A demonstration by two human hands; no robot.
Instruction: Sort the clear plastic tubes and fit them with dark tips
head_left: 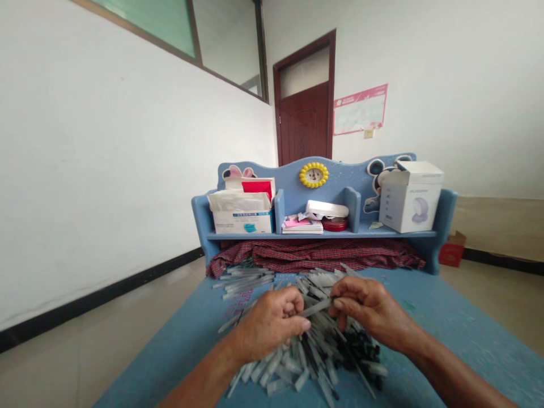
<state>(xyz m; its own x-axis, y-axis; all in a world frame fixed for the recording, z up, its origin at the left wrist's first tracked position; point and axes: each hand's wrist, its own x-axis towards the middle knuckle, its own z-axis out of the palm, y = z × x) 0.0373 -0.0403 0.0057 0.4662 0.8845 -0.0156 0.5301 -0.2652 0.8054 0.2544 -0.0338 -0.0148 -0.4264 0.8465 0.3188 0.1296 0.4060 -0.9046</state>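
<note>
Over the middle of the blue desk, my left hand [275, 321] pinches one end of a slim, translucent plastic tube [317, 308]. The tube's other end is at the fingertips of my right hand [369, 310], where something dark shows. Both hands are closed, and the fingers partly hide the tube's ends. Beneath them spreads a loose heap of similar translucent tubes [293, 362]. Small black pieces [366, 354] lie at the heap's right side, under my right hand. A flatter bunch of pale tubes [246, 280] rests farther back on the left.
A red checked cloth [314, 255] lies along the desk's back, under a blue shelf [293, 235]. On the shelf stand a mask box [242, 221], a white case [327, 209], a red tin [335, 225] and a white carton [410, 198]. A yellow-rimmed clock [313, 175] is on the backboard.
</note>
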